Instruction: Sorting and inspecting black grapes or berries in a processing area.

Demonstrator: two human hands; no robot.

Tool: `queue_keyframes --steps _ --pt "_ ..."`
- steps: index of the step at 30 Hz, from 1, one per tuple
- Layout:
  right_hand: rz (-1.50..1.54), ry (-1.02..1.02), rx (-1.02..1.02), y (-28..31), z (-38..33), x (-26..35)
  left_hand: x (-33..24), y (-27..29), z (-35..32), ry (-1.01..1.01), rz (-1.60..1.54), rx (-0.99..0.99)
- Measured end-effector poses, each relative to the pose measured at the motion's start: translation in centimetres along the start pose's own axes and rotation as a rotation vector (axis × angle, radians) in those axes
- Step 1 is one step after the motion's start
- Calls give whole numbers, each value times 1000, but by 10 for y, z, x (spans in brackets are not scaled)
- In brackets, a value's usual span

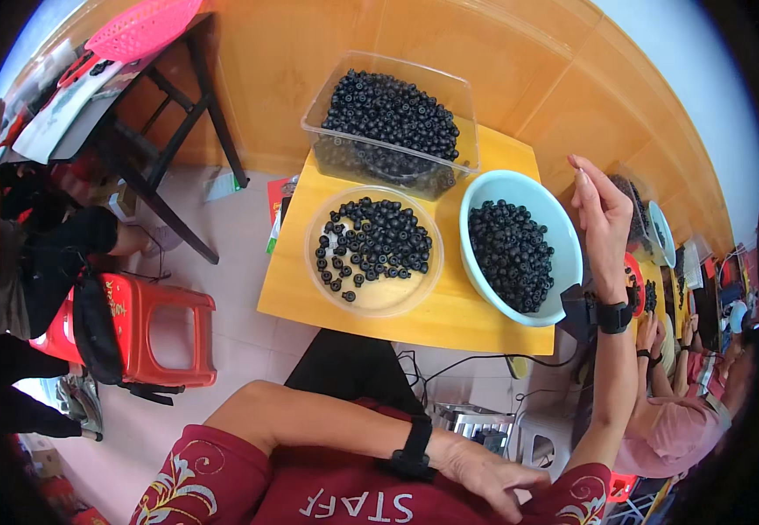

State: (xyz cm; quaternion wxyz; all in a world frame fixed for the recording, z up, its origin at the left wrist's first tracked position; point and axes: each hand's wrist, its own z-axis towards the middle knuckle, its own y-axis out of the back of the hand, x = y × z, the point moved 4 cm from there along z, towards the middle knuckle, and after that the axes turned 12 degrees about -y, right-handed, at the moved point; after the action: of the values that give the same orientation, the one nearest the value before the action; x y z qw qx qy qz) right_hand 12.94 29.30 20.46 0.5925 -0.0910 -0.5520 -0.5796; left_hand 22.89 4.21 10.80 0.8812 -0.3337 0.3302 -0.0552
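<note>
My left forearm lies across my body, and my left hand (493, 477) hangs low in front of my dark red shirt. It looks open, its fingers apart and relaxed, away from the table. My right hand (605, 210) is raised beside a pale blue bowl (572, 262), its fingers pressed together; anything between them is too small to tell. Small black bead-like pieces (511, 254) with holes fill much of that bowl. More such pieces lie spread in a round clear tray (388, 302) and heaped in a clear rectangular box (388, 179) at the back.
These containers stand on a yellow table (292, 280) against an orange wall. A red stool (169, 332) and a dark-legged table (165, 149) with a pink basket (143, 31) stand left, near a person. Cables (476, 357) run beneath the front edge. Other people sit at right.
</note>
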Motion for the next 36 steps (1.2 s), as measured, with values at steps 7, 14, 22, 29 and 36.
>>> queue_keyframes --steps 7,14,22,29,36 --pt "109 -78 37 -13 4 -7 -2 -15 4 199 -90 314" --pt "87 -66 91 -33 -3 -3 15 -14 6 352 -173 97" --pt "112 -121 80 -25 -14 -9 -10 -22 -3 331 296 373" --pt "170 -142 86 -40 -20 -20 -9 53 -6 -20 344 -219" --pt "168 -168 89 -44 -34 -19 -46 51 -26 -77 690 -473"
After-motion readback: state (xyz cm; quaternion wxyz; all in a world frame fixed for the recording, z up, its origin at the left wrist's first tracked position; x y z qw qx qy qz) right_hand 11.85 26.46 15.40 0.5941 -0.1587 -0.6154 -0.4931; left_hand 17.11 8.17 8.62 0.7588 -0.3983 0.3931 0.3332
